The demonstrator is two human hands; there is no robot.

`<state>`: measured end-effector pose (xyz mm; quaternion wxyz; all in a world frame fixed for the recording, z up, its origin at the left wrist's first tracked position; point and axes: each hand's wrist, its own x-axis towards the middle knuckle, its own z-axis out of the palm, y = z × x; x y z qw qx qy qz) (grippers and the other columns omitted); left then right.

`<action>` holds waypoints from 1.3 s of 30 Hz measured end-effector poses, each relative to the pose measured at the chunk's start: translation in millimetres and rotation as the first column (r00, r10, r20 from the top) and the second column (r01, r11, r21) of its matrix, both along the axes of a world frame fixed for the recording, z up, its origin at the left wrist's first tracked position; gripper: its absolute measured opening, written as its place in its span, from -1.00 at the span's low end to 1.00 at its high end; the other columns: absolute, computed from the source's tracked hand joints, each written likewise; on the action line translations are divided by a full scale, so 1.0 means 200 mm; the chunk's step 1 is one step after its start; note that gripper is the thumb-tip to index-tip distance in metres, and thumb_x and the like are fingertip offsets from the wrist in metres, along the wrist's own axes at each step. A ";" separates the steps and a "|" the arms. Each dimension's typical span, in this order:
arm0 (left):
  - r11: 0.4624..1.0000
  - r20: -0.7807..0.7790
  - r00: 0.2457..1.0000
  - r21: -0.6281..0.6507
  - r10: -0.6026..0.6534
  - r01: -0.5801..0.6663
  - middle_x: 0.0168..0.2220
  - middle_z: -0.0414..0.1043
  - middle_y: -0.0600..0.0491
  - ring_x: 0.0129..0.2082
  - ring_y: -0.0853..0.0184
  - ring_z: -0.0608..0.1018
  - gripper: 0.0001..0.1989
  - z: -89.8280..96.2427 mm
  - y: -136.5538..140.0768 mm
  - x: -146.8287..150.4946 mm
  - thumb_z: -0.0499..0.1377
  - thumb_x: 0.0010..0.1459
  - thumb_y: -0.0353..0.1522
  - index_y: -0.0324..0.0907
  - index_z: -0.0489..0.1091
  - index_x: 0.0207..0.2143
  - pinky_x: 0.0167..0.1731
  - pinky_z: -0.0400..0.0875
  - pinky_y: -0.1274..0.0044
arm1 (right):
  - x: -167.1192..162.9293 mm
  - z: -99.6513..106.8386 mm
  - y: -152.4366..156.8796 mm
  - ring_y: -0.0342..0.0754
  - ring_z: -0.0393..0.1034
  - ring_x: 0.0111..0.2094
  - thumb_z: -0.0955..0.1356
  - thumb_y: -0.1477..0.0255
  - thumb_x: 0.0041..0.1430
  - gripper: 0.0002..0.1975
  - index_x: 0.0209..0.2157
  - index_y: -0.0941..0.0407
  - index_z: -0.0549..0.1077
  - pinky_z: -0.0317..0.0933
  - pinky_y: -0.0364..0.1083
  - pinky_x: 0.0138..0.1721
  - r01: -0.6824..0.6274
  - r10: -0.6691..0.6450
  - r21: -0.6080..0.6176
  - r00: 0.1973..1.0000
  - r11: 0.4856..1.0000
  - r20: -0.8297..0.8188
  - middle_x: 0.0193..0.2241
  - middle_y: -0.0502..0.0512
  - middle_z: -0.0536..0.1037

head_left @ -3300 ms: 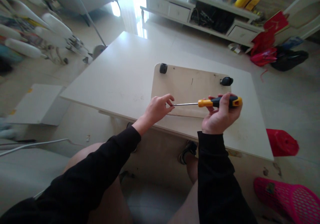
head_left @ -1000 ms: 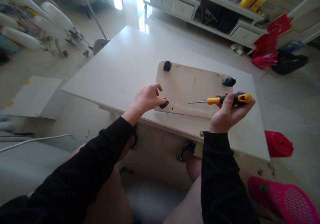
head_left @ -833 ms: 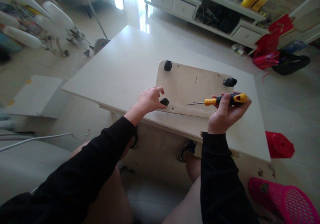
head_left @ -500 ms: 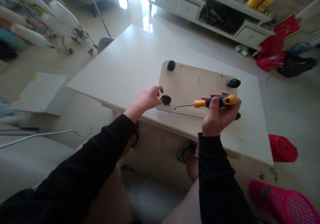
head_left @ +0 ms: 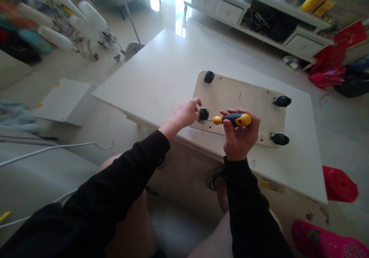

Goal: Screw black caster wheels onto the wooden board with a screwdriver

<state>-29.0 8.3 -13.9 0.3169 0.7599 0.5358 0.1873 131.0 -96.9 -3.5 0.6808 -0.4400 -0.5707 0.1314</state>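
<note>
A pale wooden board (head_left: 242, 93) lies on the white table with several black caster wheels at its corners. At the near left caster wheel (head_left: 204, 114), my left hand (head_left: 186, 114) has its thumb and curled fingers against the left side. My right hand (head_left: 242, 137) is wrapped around the handle of a yellow and black screwdriver (head_left: 235, 119). Its thin shaft points left, and the tip is at the foot of that same caster. Other casters show at the far left (head_left: 209, 76), far right (head_left: 282, 101) and near right (head_left: 279, 139).
The white table (head_left: 144, 81) extends to the left beyond the board. Behind it stands a low white cabinet (head_left: 213, 2) with things on top. A white box (head_left: 67, 100) is on the floor at left, a red stool (head_left: 340, 184) and a pink basket (head_left: 325, 238) at right.
My right hand has brought the screwdriver left, from over the board to the near left caster's foot. My left hand stays at that caster. The whole view has shifted slightly.
</note>
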 end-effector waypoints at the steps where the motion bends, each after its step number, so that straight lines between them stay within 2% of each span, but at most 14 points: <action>1: 1.000 0.020 1.000 -0.012 -0.004 0.004 -0.18 0.71 0.03 -0.27 0.24 0.69 -0.63 0.00 0.00 0.00 0.21 0.20 -0.54 -0.04 0.52 0.02 -0.22 0.53 0.40 | -0.01 -0.01 0.00 -0.01 0.71 -0.08 0.54 0.37 0.25 -0.59 0.09 -0.07 0.48 0.61 0.05 0.04 -0.016 0.016 -0.010 1.000 1.000 -0.001 -0.06 0.01 0.65; 8: 0.996 0.101 0.994 -0.070 -0.047 0.054 -0.08 0.72 0.00 -0.36 0.33 0.69 -0.57 0.02 -0.02 0.00 0.18 0.20 -0.62 -0.10 0.49 0.06 -0.29 0.54 0.47 | -0.02 -0.03 0.01 0.00 0.70 -0.02 0.55 0.30 0.23 -0.57 0.08 -0.06 0.46 0.61 0.09 0.09 -0.028 0.032 -0.092 0.998 0.995 0.046 -0.01 0.05 0.65; 15: 0.994 0.112 0.992 -0.086 -0.054 0.064 -0.04 0.71 -0.02 -0.29 0.28 0.70 -0.55 0.03 -0.01 0.00 0.15 0.20 -0.63 -0.11 0.51 0.07 -0.21 0.55 0.42 | -0.02 -0.05 0.02 0.04 0.69 0.03 0.55 0.28 0.23 -0.56 0.09 -0.07 0.46 0.59 0.13 0.12 -0.044 0.054 -0.164 0.997 0.986 0.057 0.03 0.08 0.65; 22: 0.997 0.118 0.992 -0.061 -0.035 0.042 -0.07 0.71 0.04 -0.33 0.34 0.67 -0.61 0.06 -0.01 -0.01 0.16 0.20 -0.64 -0.10 0.53 -0.03 -0.22 0.52 0.46 | -0.04 -0.05 0.04 0.01 0.70 -0.01 0.55 0.30 0.24 -0.56 0.10 -0.06 0.46 0.59 0.07 0.08 -0.053 0.063 -0.156 0.996 0.986 0.058 -0.01 0.06 0.65; 31: 0.994 0.232 0.968 -0.026 -0.098 0.107 -0.12 0.69 0.00 -0.24 0.29 0.65 -0.74 0.07 0.01 -0.02 0.24 0.16 -0.56 -0.14 0.58 -0.14 -0.20 0.51 0.43 | -0.03 -0.05 0.04 -0.01 0.68 -0.05 0.56 0.30 0.22 -0.55 0.10 -0.07 0.46 0.59 0.01 -0.07 -0.027 0.049 -0.189 0.993 0.982 0.110 -0.02 0.05 0.62; 36: 0.973 0.336 0.917 -0.009 -0.214 0.231 -0.14 0.69 -0.02 -0.27 0.34 0.62 -0.74 0.05 0.03 -0.02 0.28 0.09 -0.57 -0.19 0.60 -0.16 -0.24 0.50 0.47 | -0.01 -0.02 0.03 0.02 0.53 0.01 0.57 0.26 0.18 -0.53 0.11 -0.07 0.55 0.59 -0.07 -0.26 0.097 -0.066 -0.100 0.958 0.990 0.279 -0.01 0.08 0.49; 39: 0.946 0.394 0.869 0.004 -0.301 0.325 -0.14 0.69 -0.04 -0.28 0.38 0.59 -0.70 0.05 0.04 -0.03 0.28 0.03 -0.61 -0.25 0.61 -0.16 -0.23 0.49 0.51 | 0.00 -0.02 0.03 0.02 0.53 0.00 0.56 0.25 0.20 -0.46 0.19 -0.08 0.50 0.57 -0.09 -0.31 0.139 -0.097 -0.118 0.947 0.983 0.307 0.00 0.09 0.53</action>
